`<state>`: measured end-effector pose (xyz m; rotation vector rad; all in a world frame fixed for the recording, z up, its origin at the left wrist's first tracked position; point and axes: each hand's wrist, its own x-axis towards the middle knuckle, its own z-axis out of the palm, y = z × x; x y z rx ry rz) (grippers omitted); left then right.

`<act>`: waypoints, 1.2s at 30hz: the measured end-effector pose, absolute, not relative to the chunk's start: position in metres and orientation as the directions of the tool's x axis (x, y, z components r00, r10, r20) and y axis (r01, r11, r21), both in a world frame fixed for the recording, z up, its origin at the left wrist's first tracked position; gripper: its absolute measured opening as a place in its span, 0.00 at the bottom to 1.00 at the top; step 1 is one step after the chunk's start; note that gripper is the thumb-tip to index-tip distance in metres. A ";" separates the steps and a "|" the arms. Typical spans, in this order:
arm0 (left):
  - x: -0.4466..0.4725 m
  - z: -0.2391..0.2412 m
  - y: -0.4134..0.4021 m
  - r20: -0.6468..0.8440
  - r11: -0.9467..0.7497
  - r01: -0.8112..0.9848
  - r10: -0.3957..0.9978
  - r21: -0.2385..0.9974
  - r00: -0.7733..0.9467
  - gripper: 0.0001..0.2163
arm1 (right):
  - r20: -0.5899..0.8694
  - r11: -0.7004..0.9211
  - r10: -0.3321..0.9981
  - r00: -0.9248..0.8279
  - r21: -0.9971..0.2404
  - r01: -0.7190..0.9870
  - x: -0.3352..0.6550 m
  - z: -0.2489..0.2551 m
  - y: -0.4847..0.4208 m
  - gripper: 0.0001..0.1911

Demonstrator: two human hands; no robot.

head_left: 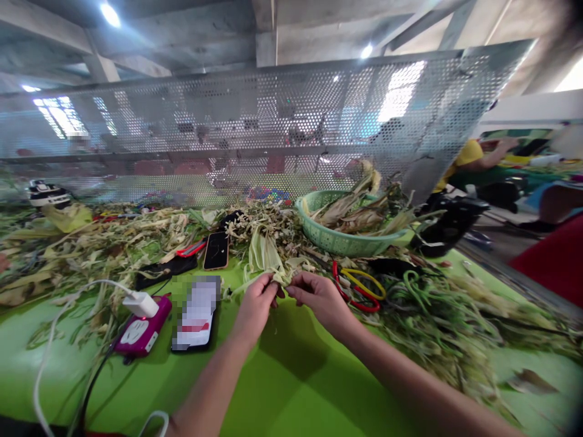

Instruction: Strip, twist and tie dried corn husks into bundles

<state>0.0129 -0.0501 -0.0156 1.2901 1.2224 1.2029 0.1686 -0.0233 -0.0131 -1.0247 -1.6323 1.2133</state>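
A pale corn husk [265, 252] is held up over the green table, its broad strips fanning away from me. My left hand [259, 298] pinches its gathered end between thumb and fingers. Close beside it, on the right of the same bunched end, my right hand [317, 297] also has thumb and forefinger closed on the husk. The fingers hide part of the gathered piece. To the right of my hands lie scissors with red and yellow handles [363, 284].
A green plastic basket [350, 243] with dry husks stands behind. Loose husk scraps [109, 255] cover the back and left; green shreds [428, 321] lie right. Two phones [198, 315] and a purple power bank [144, 331] with cables rest left. A perforated metal screen [255, 121] runs behind.
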 end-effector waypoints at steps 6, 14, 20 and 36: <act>0.013 -0.019 -0.049 0.019 -0.016 -0.063 0.999 0.998 0.041 0.11 | 0.166 0.205 0.924 -0.345 -0.975 0.082 0.168 -0.010 -0.024 0.09; 0.013 -0.020 -0.048 -0.038 0.055 -0.226 0.996 0.973 0.080 0.07 | 0.200 0.267 0.924 -0.325 -0.948 0.176 0.170 -0.011 -0.025 0.05; 0.014 -0.021 -0.047 -0.098 0.097 -0.316 0.995 0.944 0.012 0.05 | 0.227 0.306 0.937 -0.265 -0.900 0.311 0.172 -0.012 -0.024 0.03; 0.012 -0.018 -0.052 0.029 -0.032 0.016 0.980 0.999 0.195 0.14 | 0.339 0.476 0.878 -0.338 -0.693 0.541 0.172 0.002 -0.032 0.05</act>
